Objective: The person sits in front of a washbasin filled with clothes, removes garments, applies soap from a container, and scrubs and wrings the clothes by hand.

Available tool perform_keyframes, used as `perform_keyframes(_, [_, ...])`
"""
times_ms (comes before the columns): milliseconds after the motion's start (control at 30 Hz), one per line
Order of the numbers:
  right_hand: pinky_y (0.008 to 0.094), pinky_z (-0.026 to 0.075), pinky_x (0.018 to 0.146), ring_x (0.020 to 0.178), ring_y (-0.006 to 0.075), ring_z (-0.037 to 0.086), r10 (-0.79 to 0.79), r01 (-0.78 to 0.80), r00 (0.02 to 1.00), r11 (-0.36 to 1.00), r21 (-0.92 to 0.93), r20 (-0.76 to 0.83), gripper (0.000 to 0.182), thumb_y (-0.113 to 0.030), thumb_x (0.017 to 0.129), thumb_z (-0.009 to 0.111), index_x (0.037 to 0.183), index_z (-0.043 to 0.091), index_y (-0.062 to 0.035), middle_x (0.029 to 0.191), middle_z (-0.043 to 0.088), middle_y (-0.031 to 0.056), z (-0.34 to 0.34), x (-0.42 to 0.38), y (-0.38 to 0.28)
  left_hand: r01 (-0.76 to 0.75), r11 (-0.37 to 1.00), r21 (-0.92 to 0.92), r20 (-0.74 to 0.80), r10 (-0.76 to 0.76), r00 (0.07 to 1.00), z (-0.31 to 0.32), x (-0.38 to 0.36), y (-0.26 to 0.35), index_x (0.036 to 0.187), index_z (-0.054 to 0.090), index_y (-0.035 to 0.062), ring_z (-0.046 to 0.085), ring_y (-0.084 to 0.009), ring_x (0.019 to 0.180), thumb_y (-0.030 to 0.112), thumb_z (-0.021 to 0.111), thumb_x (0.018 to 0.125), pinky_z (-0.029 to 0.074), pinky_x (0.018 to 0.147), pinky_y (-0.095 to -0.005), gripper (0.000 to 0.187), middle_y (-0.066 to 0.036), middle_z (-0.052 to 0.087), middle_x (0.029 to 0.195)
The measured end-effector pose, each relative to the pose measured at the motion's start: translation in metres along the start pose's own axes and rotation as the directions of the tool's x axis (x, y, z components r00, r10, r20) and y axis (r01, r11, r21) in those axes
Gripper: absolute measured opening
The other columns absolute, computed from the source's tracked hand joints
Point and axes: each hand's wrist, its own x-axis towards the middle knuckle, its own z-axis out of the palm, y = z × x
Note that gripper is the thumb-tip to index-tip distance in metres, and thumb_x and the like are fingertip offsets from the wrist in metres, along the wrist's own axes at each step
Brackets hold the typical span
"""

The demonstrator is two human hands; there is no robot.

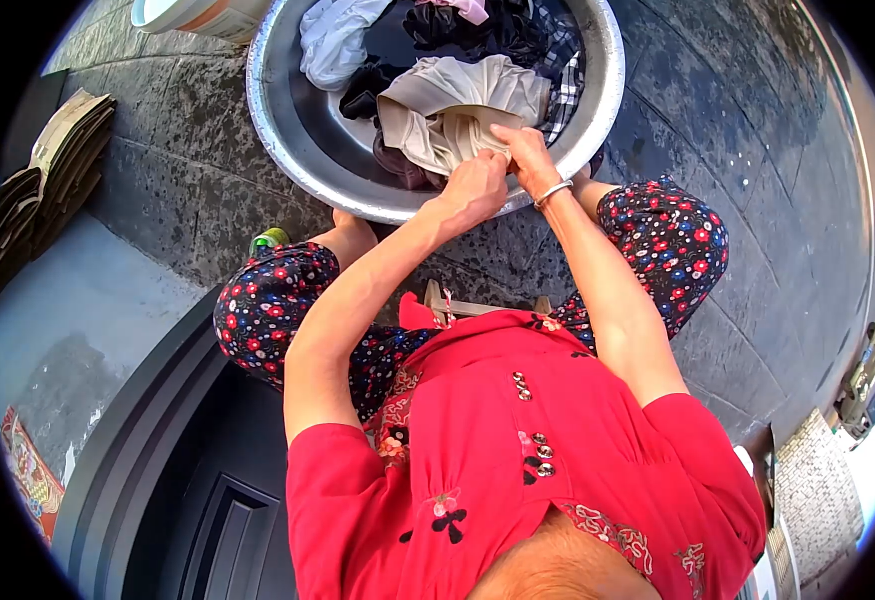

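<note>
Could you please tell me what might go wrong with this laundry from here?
The beige cloth, held by the left hand and right hand, lies near black clothes and might pick up dye. The bracelet could snag it. The basin sits close to the patterned trousers, so splashes might wet them.

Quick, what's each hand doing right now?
Left hand: closed, gripping the beige cloth.
Right hand: also closed on it, some fingers hidden.
</note>
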Motion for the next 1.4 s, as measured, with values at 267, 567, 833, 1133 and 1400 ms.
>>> perform_keyframes(267, [0.0353, 0.042, 0.062, 0.063, 0.0204, 0.054, -0.382, 0.291, 0.902, 0.883, -0.367, -0.203, 0.047, -0.04, 0.086, 0.059, 0.085, 0.062, 0.0064, 0.067, 0.061, 0.0138, -0.029, 0.03, 0.018, 0.567, 0.465, -0.68, -0.306, -0.883, 0.357, -0.001, 0.013, -0.108, 0.105, 0.062, -0.0005, 0.062, -0.0275, 0.09, 0.014, 0.055, 0.076, 0.047, 0.08, -0.0338, 0.033, -0.019, 0.065, 0.096])
perform_keyframes(567, [0.0305, 0.045, 0.075, 0.08, 0.0247, 0.06, -0.724, 0.464, 0.671, 0.578, -0.672, -0.159, 0.044, -0.04, 0.091, 0.053, 0.102, 0.063, 0.0012, 0.087, 0.066, 0.0145, -0.001, 0.006, -0.046, 0.576, 0.497, -0.649, -0.273, -0.859, 0.434, 0.017, 0.023, -0.18, 0.106, 0.064, 0.0057, 0.06, -0.0341, 0.098, 0.023, 0.063, 0.074, 0.044, 0.085, -0.0384, 0.037, -0.02, 0.063, 0.105])
perform_keyframes(833, [0.0471, 0.037, 0.095, 0.12, 0.034, 0.043, -0.8, 0.482, 0.545, 0.056, -0.874, 0.249, 0.038, -0.018, 0.084, 0.057, 0.122, 0.056, -0.0196, 0.13, 0.047, 0.0132, 0.037, 0.101, -0.03, 0.408, 0.726, -0.554, -0.699, -0.671, 0.246, -0.019, 0.085, -0.186, 0.089, 0.057, 0.0011, 0.058, -0.0368, 0.083, 0.017, 0.056, 0.081, 0.045, 0.074, -0.0452, 0.017, -0.018, 0.054, 0.097])
perform_keyframes(1133, [0.0578, 0.028, 0.101, 0.127, 0.0357, 0.034, -0.526, 0.356, 0.748, -0.197, -0.914, 0.405, 0.062, -0.012, 0.078, 0.057, 0.135, 0.041, -0.0328, 0.146, 0.03, 0.0084, 0.025, 0.128, 0.05, 0.495, 0.854, 0.162, -0.438, -0.387, 0.811, 0.046, 0.113, -0.174, 0.108, 0.042, 0.0074, 0.062, -0.0359, 0.076, 0.013, 0.048, 0.086, 0.052, 0.062, -0.0442, 0.023, -0.018, 0.05, 0.094])
perform_keyframes(1400, [0.0418, 0.038, 0.099, 0.118, 0.0397, 0.045, -0.425, 0.565, 0.766, 0.088, -0.82, 0.482, 0.052, -0.013, 0.081, 0.051, 0.132, 0.046, -0.0215, 0.136, 0.043, 0.0167, 0.008, 0.16, 0.046, 0.539, 0.835, 0.11, -0.228, -0.507, 0.832, 0.034, 0.13, -0.18, 0.115, 0.044, 0.0084, 0.063, -0.0405, 0.08, 0.015, 0.042, 0.089, 0.052, 0.069, -0.0482, 0.027, -0.022, 0.054, 0.108])
